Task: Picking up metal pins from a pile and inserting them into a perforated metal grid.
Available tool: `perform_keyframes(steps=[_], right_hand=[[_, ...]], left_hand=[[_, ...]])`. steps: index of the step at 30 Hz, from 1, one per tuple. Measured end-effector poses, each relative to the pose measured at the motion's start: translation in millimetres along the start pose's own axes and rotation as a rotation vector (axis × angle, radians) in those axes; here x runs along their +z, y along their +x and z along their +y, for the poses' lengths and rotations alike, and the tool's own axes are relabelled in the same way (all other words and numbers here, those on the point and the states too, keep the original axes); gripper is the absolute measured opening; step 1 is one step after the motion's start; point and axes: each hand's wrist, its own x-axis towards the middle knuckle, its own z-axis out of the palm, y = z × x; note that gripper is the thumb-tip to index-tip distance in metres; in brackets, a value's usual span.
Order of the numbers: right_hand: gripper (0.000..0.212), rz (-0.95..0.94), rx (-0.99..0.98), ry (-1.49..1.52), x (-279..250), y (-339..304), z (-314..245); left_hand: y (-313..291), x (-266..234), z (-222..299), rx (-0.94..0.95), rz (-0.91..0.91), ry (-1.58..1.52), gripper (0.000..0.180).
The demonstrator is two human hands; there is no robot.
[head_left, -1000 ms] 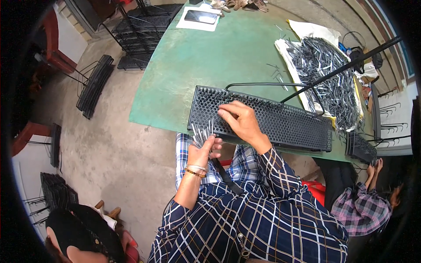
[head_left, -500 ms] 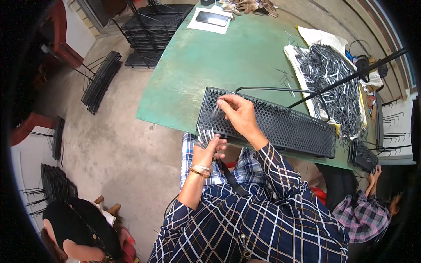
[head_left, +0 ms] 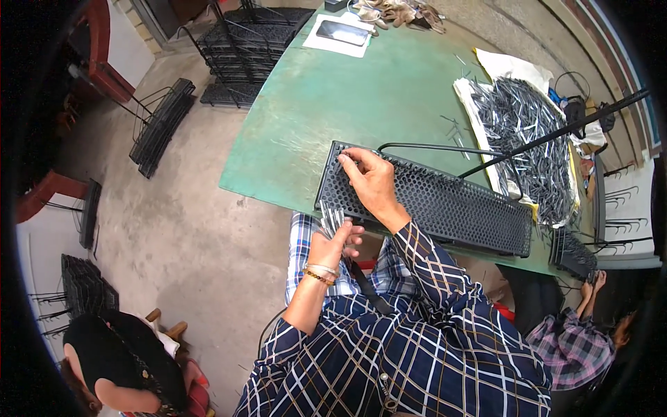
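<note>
In front of me a long black perforated tray [head_left: 445, 201] lies along the table's near edge, with small stubs standing in rows over its left part. My left hand [head_left: 330, 243] is closed around a bundle of short grey metal pins [head_left: 332, 214], fanned upward beside the tray's near left corner. Over the tray's left end, my right hand [head_left: 372, 182] is closed, thumb and fingertips pinched at the far left corner. What those fingertips hold, if anything, is too small to make out. A black bent-rod frame [head_left: 445, 147] rises from the tray's far side.
Beyond the tray spreads the green tabletop [head_left: 347, 90], bearing a heap of metal pins [head_left: 524, 132] on white sacking at right. A phone [head_left: 343, 32] and gloves [head_left: 399, 12] lie at the far end. Black racks [head_left: 167, 128] stand on the floor; people sit at lower left and right.
My right hand has moved slightly up and left to the tray's far left corner. The left hand with its pins has shifted slightly right and down.
</note>
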Motion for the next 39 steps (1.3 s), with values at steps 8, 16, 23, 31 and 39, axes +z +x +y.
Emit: perform_keyframes(steps=[8,16,23,31,39], right_hand=[[0.015,0.059,-0.054,-0.035,-3,-1,-6],[0.015,-0.080,-0.185,-0.183,-9,1,-2],[0.012,-0.161,-0.288,-0.309,-7,-1,-6],[0.014,-0.160,-0.339,-0.401,-5,2,-5],[0.016,-0.216,-0.321,-0.492,-12,-1,-12]], left_hand=[[1,0,0,-0.012,-0.028,0.037,0.028],[-1,2,1,-0.002,-0.047,0.053,0.027],[-1,2,1,0.012,-0.035,0.020,0.023],[-2,2,3,0.010,-0.048,0.032,0.022],[3,2,2,-0.014,-0.064,-0.066,0.026]])
